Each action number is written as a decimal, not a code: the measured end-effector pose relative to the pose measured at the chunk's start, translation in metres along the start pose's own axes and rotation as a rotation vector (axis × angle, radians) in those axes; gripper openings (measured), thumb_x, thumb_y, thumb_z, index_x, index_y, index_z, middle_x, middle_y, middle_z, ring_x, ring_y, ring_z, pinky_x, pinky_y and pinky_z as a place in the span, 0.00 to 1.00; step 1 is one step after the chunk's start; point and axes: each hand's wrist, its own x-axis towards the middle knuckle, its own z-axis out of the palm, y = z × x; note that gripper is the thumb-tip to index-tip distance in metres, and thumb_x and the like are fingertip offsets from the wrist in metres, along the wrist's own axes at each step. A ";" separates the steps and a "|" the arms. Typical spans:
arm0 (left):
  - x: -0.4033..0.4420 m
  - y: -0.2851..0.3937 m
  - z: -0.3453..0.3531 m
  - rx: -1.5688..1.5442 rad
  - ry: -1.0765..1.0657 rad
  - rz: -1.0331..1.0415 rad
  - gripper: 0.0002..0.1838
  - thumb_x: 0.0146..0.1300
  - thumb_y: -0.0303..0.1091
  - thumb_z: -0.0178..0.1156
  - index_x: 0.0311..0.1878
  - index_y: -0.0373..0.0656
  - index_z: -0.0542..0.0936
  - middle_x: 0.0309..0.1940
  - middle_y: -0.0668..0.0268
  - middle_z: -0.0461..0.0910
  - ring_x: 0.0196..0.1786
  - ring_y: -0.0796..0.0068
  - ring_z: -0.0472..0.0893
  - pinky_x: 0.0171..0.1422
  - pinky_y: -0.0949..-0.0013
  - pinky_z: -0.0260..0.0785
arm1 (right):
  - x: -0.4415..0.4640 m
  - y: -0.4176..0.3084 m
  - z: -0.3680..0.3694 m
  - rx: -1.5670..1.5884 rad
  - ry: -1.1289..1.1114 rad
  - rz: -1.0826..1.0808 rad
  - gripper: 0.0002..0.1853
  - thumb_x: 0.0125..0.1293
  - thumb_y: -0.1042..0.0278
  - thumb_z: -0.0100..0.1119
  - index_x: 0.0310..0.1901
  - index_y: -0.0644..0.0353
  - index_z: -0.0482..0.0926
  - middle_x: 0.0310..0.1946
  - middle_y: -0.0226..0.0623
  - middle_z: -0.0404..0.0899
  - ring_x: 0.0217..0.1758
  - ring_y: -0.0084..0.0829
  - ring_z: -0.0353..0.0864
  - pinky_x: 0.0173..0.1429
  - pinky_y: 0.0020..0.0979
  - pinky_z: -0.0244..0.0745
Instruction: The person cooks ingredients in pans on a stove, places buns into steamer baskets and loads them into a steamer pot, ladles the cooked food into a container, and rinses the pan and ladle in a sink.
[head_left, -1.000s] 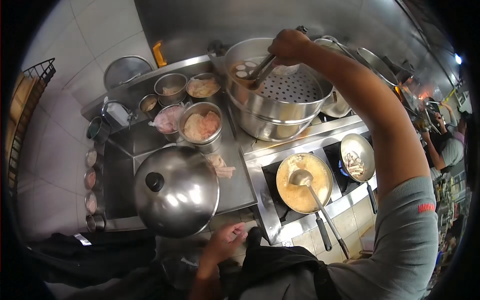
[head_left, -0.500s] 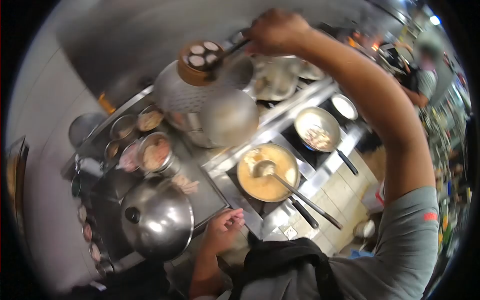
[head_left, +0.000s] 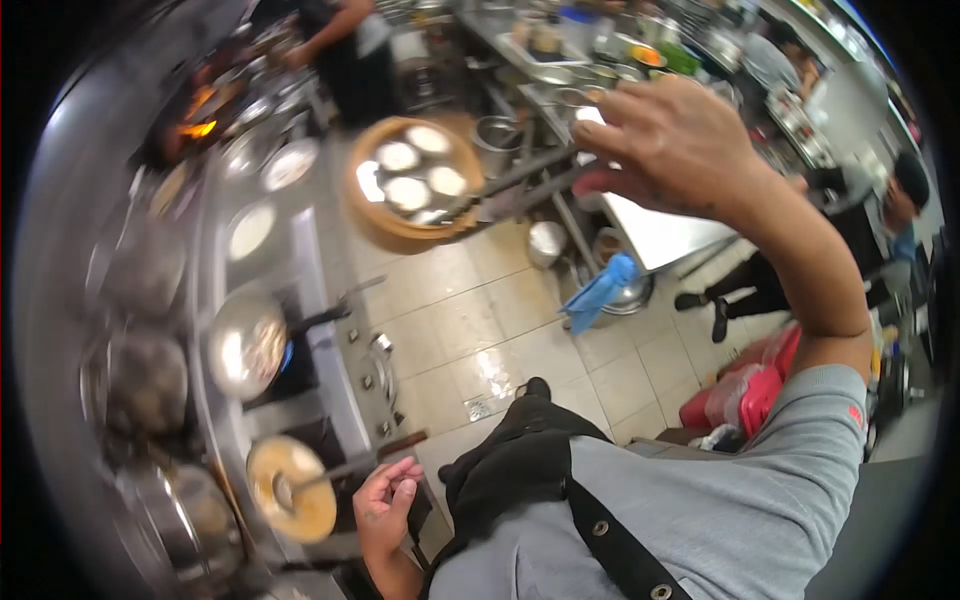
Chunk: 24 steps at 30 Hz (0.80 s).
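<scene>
Over the tiled floor (head_left: 435, 325), one wooden basket (head_left: 390, 230) hangs well clear of the metal pot (head_left: 165, 520) it hovered above half a second ago, and so is off the heat. The right hand (head_left: 665, 145) grips one pair of tongs (head_left: 528, 170) at its rim; the left hand (head_left: 385, 500), loosely curled, holds nothing visible. Four pale rounds (head_left: 407, 193) show, though glare may hide another; two pans (head_left: 226, 335) sit on the stove (head_left: 340, 395).

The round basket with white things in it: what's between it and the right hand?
A pair of tongs bridges the stretch from the right hand to the rim of the round basket, as the head view shows.
</scene>
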 end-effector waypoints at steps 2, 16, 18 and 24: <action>0.043 0.009 0.049 0.035 -0.106 -0.052 0.16 0.61 0.26 0.61 0.51 0.30 0.78 0.41 0.60 0.81 0.43 0.77 0.79 0.49 0.75 0.70 | -0.072 0.036 0.047 -0.022 -0.244 0.141 0.20 0.59 0.43 0.58 0.34 0.53 0.75 0.26 0.30 0.74 0.33 0.31 0.79 0.33 0.33 0.69; 0.218 0.039 0.219 0.400 -0.366 -0.087 0.17 0.61 0.33 0.62 0.51 0.34 0.79 0.39 0.63 0.81 0.40 0.77 0.78 0.42 0.75 0.70 | -0.368 0.215 0.261 0.070 -0.974 0.733 0.20 0.51 0.48 0.68 0.31 0.60 0.81 0.28 0.42 0.81 0.39 0.43 0.82 0.44 0.41 0.75; 0.239 0.045 0.224 0.542 -0.428 -0.099 0.17 0.62 0.34 0.62 0.50 0.33 0.79 0.39 0.62 0.80 0.40 0.76 0.79 0.41 0.75 0.69 | -0.338 0.231 0.243 0.016 -0.980 0.895 0.22 0.55 0.47 0.65 0.34 0.61 0.81 0.30 0.45 0.82 0.40 0.45 0.82 0.45 0.43 0.75; 0.323 0.011 0.206 0.588 -0.346 -0.101 0.19 0.60 0.36 0.63 0.50 0.33 0.79 0.38 0.61 0.80 0.40 0.73 0.79 0.41 0.72 0.70 | -0.272 0.193 0.277 1.168 -0.455 1.242 0.24 0.69 0.45 0.45 0.32 0.60 0.77 0.21 0.34 0.72 0.22 0.26 0.70 0.30 0.30 0.68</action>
